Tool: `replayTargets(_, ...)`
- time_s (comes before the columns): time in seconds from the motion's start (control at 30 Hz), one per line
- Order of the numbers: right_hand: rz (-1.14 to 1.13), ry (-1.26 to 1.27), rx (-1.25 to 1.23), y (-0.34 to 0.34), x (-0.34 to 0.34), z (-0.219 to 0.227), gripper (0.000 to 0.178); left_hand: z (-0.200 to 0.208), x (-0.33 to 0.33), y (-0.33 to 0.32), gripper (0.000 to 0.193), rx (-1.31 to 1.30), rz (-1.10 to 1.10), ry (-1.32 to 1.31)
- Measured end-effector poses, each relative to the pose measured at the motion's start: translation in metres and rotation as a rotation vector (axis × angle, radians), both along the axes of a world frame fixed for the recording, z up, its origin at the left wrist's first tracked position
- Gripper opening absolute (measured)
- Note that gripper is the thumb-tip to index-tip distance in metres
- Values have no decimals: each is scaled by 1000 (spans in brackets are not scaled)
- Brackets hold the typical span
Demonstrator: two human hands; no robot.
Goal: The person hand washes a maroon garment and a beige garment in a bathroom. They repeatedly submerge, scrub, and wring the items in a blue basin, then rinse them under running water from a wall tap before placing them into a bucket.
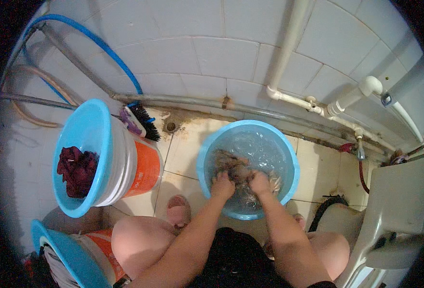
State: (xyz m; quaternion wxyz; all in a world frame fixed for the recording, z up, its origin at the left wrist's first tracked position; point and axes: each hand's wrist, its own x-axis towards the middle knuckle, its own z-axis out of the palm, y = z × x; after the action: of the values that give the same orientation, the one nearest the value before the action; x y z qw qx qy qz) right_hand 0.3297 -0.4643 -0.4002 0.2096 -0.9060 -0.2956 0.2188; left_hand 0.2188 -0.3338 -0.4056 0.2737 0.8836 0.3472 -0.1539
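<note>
A round light-blue basin (294, 165) of water stands on the floor before me. In it lies a wet, brownish piece of cloth (240, 174), partly under the water; what kind of cloth it is I cannot make out. My left hand (223, 186) grips its near left part, fingers curled and partly hidden by water. Closed around the right part of the cloth is my right hand (260, 183). Both hands are close together inside the basin, and the water around them is rippled.
To the left, a blue basin (108, 158) holding a dark red cloth (77, 168) rests on a white-and-orange bucket (144, 168). Another blue basin (70, 249) is at lower left. A brush (144, 122), a floor drain (171, 126), wall pipes (288, 98) and a toilet (399, 197) surround me.
</note>
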Motion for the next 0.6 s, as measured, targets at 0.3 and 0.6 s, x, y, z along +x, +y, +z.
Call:
replayTargets(0.3, 346, 19, 601, 55, -54, 150, 27, 93, 19, 26, 58, -1861, 854, -722)
replayTargets(0.6, 108, -87, 344, 60, -22, 170, 22, 122, 37, -12, 50, -1889, 1078, -861)
